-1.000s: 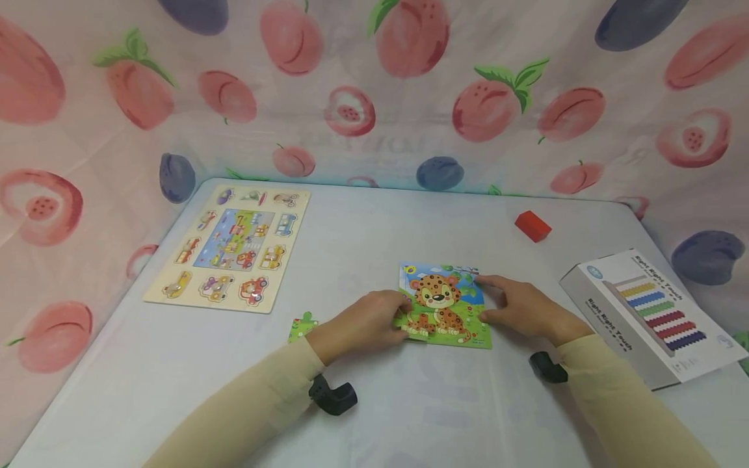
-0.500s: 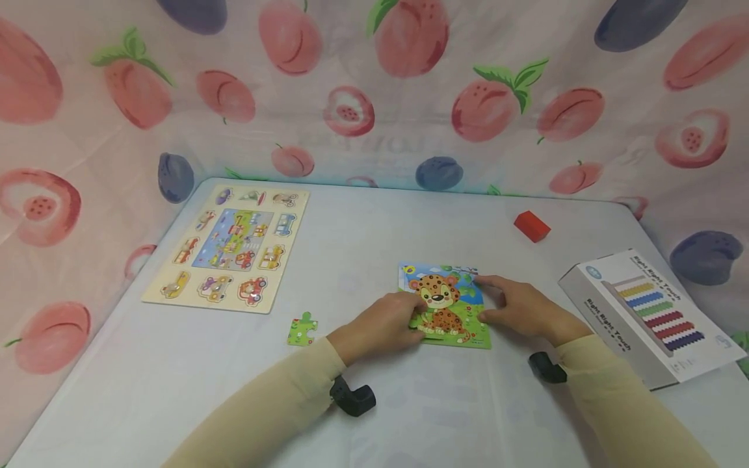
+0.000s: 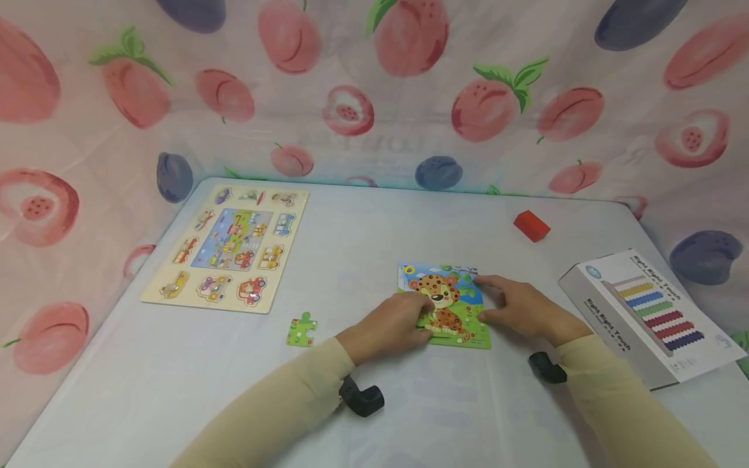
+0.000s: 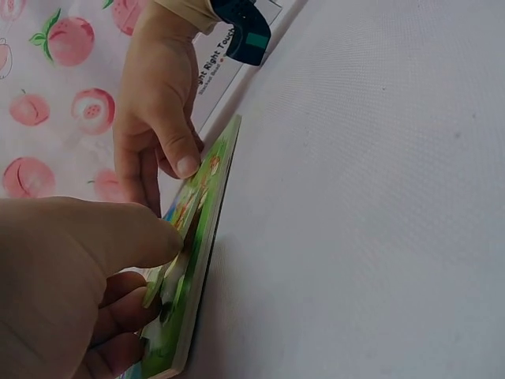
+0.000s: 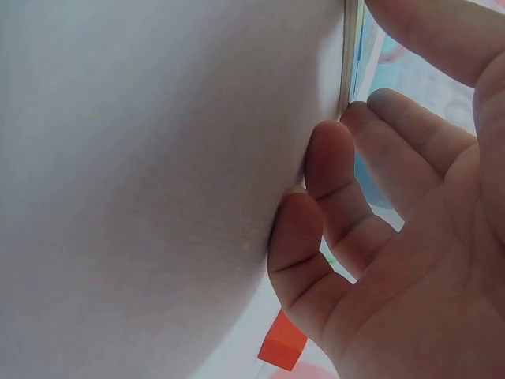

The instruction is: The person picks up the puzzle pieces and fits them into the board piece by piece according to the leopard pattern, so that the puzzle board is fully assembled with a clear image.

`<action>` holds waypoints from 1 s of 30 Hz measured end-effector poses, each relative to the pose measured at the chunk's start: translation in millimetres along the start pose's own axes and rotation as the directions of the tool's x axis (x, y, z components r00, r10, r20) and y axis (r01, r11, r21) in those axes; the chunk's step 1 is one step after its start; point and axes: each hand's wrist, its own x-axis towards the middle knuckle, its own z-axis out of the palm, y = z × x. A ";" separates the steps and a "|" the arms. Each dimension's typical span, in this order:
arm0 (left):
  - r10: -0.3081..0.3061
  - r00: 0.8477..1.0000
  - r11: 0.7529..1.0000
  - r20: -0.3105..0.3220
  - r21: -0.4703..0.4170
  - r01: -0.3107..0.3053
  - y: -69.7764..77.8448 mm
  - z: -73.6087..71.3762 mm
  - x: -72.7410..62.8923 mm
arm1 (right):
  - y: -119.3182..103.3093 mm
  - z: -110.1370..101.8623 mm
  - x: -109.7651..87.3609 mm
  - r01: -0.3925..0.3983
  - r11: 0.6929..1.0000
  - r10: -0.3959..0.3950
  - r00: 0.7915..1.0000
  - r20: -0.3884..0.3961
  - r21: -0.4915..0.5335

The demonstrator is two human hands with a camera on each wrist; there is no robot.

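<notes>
A square leopard jigsaw puzzle lies on the table in front of me, its green lower edge towards me. My left hand reaches over its left side and pinches a thin puzzle piece between thumb and fingers, close over the board. Most of that piece is hidden by the hand in the head view. At the right edge of the puzzle, my right hand touches the board with thumb and fingertips, fingers spread along the edge. A loose green puzzle piece lies on the table to the left.
A wooden vehicle puzzle board lies at the back left. A red block sits at the back right, and a white and grey toy box stands on the right. A fruit-patterned cloth hangs behind the table.
My left hand has slid right across the puzzle with the piece, covering more of the leopard's left side and uncovering the loose green piece. My right hand stays at the edge.
</notes>
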 end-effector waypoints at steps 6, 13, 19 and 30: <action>0.002 1.000 1.000 0.004 0.010 -0.002 1.5 2.2 1.8 | -0.2 0.2 -0.1 0.001 1.000 -0.001 1.000 -0.001 -0.008; 0.012 1.000 1.000 0.014 0.025 -0.012 2.1 4.8 4.3 | -0.2 1.2 0.0 -0.007 1.000 0.007 1.000 0.003 -0.008; 0.021 0.999 0.999 0.032 0.024 -0.022 3.9 4.4 6.5 | 0.0 1.2 -0.1 -0.008 1.000 0.008 1.000 0.001 -0.003; 0.028 0.999 0.999 0.046 0.043 -0.030 6.8 3.3 8.0 | 0.3 0.4 -0.1 0.000 1.000 0.000 1.000 -0.004 -0.012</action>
